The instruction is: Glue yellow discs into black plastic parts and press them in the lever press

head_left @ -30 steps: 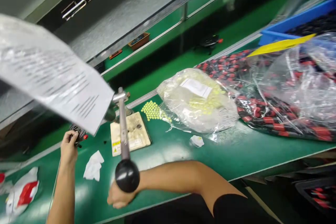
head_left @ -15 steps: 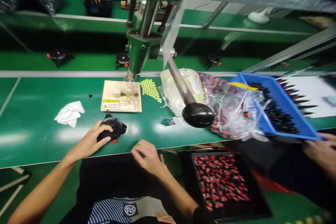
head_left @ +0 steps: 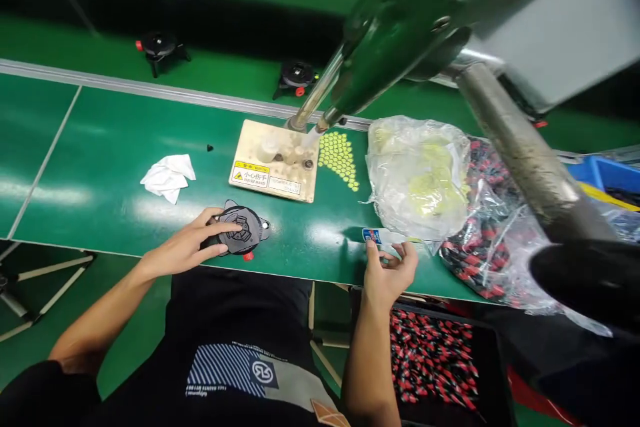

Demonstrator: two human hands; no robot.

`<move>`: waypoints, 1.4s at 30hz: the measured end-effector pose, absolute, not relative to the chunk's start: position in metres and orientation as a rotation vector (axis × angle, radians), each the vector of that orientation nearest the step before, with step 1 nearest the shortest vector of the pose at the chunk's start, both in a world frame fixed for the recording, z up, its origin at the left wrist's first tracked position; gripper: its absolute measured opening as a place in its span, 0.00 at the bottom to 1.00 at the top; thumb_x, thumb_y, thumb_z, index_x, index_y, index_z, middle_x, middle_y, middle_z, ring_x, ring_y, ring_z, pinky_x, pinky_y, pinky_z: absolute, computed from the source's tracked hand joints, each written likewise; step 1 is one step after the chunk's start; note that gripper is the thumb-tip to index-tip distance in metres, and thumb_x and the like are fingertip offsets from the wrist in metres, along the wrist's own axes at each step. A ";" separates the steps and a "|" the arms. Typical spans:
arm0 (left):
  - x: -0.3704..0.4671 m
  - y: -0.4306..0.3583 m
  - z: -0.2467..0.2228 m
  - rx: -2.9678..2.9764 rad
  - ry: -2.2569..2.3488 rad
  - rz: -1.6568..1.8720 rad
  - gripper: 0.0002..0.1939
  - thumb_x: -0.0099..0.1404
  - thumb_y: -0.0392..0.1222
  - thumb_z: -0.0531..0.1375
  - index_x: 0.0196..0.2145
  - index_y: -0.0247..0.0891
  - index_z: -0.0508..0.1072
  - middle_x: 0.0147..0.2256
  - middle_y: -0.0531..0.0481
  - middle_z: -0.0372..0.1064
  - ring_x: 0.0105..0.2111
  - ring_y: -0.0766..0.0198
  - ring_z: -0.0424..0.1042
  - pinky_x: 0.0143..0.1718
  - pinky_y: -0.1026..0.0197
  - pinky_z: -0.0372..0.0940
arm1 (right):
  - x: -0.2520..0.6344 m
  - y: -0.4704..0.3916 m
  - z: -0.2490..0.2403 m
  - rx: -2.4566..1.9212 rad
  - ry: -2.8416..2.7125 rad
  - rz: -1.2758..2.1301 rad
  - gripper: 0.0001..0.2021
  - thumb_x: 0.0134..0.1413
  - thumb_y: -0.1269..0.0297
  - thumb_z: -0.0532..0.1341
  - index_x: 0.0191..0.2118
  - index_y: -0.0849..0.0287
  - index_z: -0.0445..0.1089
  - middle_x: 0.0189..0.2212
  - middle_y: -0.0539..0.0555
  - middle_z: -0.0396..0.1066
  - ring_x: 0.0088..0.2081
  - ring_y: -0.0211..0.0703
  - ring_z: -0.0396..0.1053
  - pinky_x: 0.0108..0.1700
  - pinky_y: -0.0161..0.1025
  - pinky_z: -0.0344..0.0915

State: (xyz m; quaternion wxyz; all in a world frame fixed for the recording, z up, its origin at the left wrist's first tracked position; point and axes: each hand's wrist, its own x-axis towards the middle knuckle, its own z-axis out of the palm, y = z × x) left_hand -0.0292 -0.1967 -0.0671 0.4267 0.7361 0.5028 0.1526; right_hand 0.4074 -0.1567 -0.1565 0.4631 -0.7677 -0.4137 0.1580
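My left hand (head_left: pixel 187 241) is closed around the edge of a black round base (head_left: pixel 243 225), which lies on the green bench. One finger rests on the raised middle, the thumb sits at the near side, and a red knob (head_left: pixel 249 256) sticks out below. My right hand (head_left: pixel 390 270) has its thumb and curled fingers against a small white bottle (head_left: pixel 373 235) with a blue label, lying on its side. In front of the base stands a cream press plate (head_left: pixel 275 177) with a yellow warning label. Above it hangs the green press (head_left: pixel 395 40).
Small yellow-green discs (head_left: pixel 337 159) lie beside the plate. Right of them are a clear bag (head_left: pixel 417 177) and bagged red-black parts (head_left: pixel 480 250). The press handle (head_left: pixel 520 140) slants across the right. A white cloth (head_left: pixel 169 177) lies left. A tray of red-black parts (head_left: pixel 435 353) sits below the bench edge.
My right hand has moved from near the bench's front edge rightward to the small bottle. My left hand stays on the black base. The view has shifted and tilted.
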 end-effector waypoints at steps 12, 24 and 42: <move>-0.017 -0.104 -0.043 2.138 0.852 0.115 0.26 0.74 0.53 0.63 0.66 0.47 0.70 0.61 0.41 0.73 0.57 0.48 0.74 0.56 0.51 0.68 | 0.373 -0.164 -0.139 -1.724 -1.177 0.567 0.25 0.56 0.41 0.69 0.48 0.57 0.75 0.49 0.59 0.74 0.51 0.52 0.73 0.56 0.52 0.71; -0.014 -0.062 -0.096 1.461 0.604 0.166 0.23 0.68 0.55 0.70 0.53 0.36 0.77 0.48 0.41 0.81 0.44 0.56 0.81 0.42 0.60 0.74 | 0.276 -0.162 -0.118 -1.005 -0.704 1.579 0.17 0.56 0.49 0.74 0.43 0.49 0.71 0.21 0.42 0.58 0.21 0.35 0.55 0.23 0.33 0.54; -0.005 -0.061 -0.091 1.669 0.685 0.180 0.22 0.71 0.53 0.66 0.55 0.35 0.77 0.49 0.42 0.81 0.46 0.57 0.79 0.45 0.60 0.72 | 0.282 -0.122 -0.133 -0.824 -0.468 1.604 0.18 0.56 0.40 0.68 0.38 0.49 0.74 0.20 0.40 0.46 0.20 0.35 0.39 0.21 0.36 0.46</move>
